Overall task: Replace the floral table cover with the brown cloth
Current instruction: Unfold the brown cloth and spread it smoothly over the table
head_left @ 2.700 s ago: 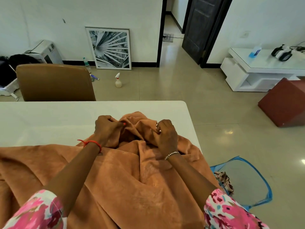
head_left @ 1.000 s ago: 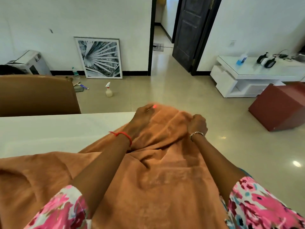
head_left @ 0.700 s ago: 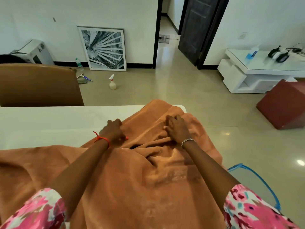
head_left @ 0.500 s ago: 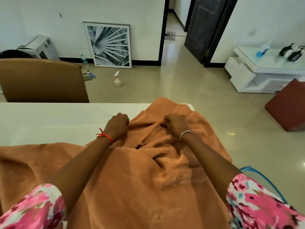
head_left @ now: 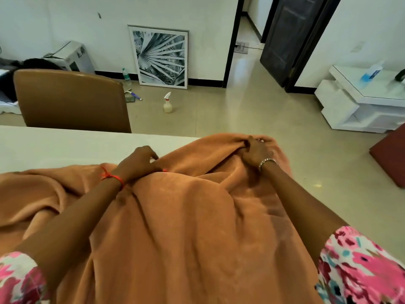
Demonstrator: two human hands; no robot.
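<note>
Bunching the brown cloth (head_left: pixel 186 227) in both fists, you have it heaped across the lower half of the frame, covering the near and right part of the white table (head_left: pixel 54 145). Your left grip (head_left: pixel 138 161), a red thread at its wrist, sits just left of centre, its fingers curled round a fold at the cloth's far edge where fabric meets bare tabletop. Your right grip (head_left: pixel 256 152), a beaded bracelet at its wrist, lies right of centre and a little higher, clenched on a gathered ridge of the cloth near the table's far right corner. The cloth hangs off the table's right side and wrinkles toward the lower left. Pink flowered sleeves show in both bottom corners. Beyond the table a tan chair (head_left: pixel 72 102) stands at upper left, a spray bottle (head_left: pixel 167 104) sits on the floor at upper centre, and a framed leaf print (head_left: pixel 161 57) leans against the wall above it
</note>
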